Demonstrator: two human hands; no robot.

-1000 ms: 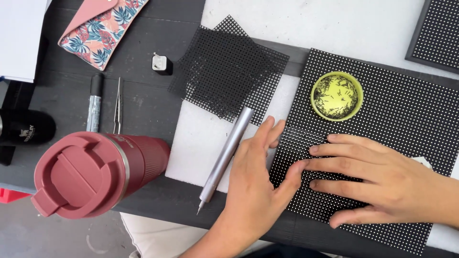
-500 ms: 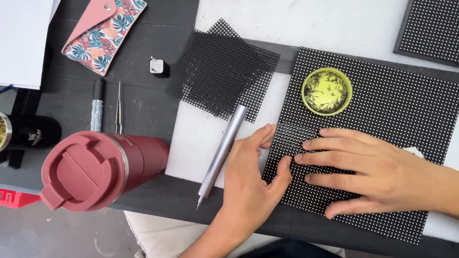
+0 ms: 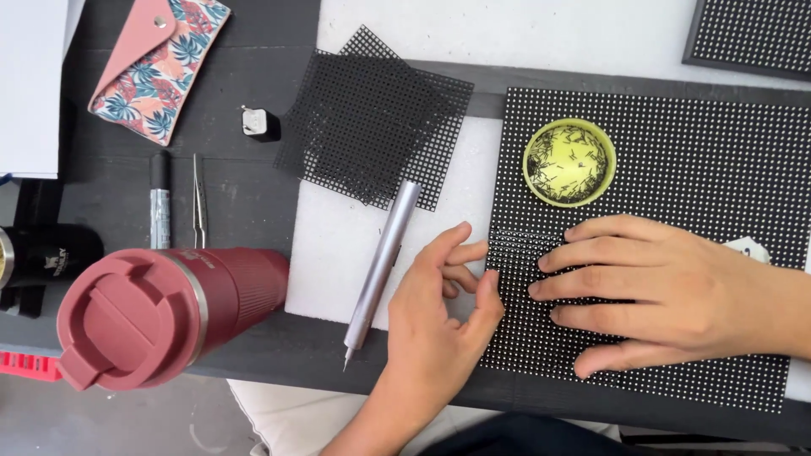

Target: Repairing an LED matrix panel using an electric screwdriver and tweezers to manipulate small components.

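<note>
My right hand lies flat, fingers spread, on a black panel covered in rows of white dots. My left hand rests at the panel's left edge, thumb touching the edge and fingers curled, holding nothing. A small piece of black mesh lies on the panel between the fingertips of both hands. Just left of my left hand, a silver pen-shaped tool lies slantwise on the white foam sheet. A yellow dish of tiny pins sits on the panel above my right hand.
Black mesh squares overlap at top centre. A dark red tumbler lies at the lower left. Tweezers, a marker, a small cube and a floral pouch sit on the dark table. Another dotted panel is at top right.
My left fingers have drawn back from the panel and curled, leaving the thumb at its edge. My right hand stays flat on the panel. The view has shifted slightly.
</note>
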